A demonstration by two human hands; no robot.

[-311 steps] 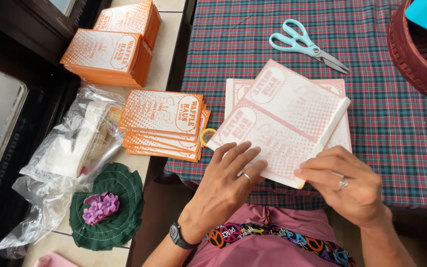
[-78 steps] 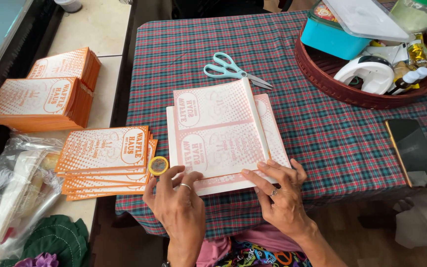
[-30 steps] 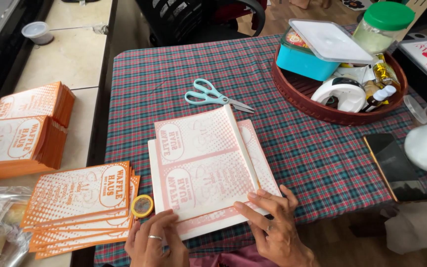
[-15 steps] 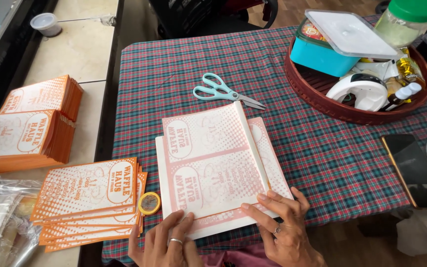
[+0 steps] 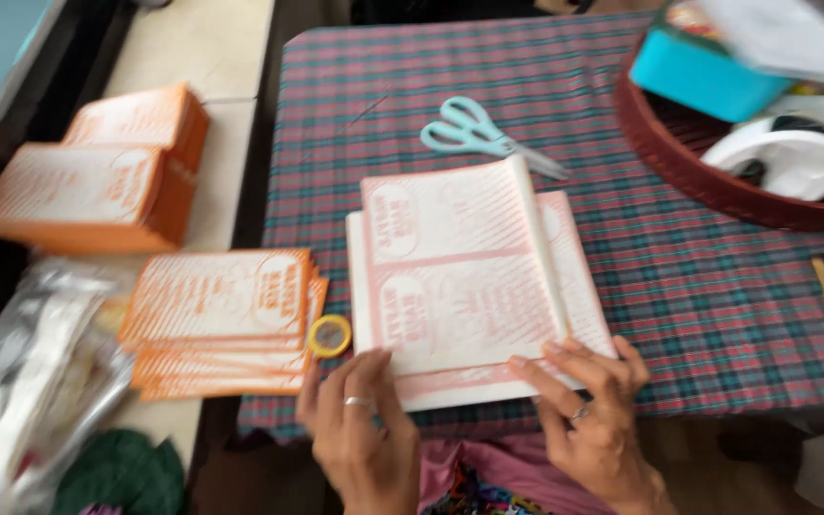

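Left hand (image 5: 360,429) sits at bottom centre of frame, fingers spread flat, tips pressing the near left edge of the paper stack (image 5: 474,277); ring on one finger. Right hand (image 5: 593,410) at bottom, right of centre, also flat and open, fingertips on the stack's near right corner. Neither hand grips anything, both just press down.

Vs 0.5 s ago: hands in nearly the same spots on the stack's near edge, stack hasn't shifted on the cloth; view has swung a bit, so the tray now sits further into the upper right and the shot is blurrier.

Stack: white sheets w/ pale red print and oval label marks, lying mid-frame on the plaid-clothed counter (image 5: 717,286); top sheet has a folded strip along its right side.

Just left of the left hand: small yellow tape roll (image 5: 330,336), touching a fanned pile of orange-and-white flat packets (image 5: 221,319). Further left, upper left of frame: two orange boxes (image 5: 97,186) w/ white panels. Clear plastic bags (image 5: 30,381) at lower left. Teal scissors (image 5: 484,138) lie above the stack. Dark red round tray (image 5: 689,176) at upper right holds a teal box (image 5: 708,81).
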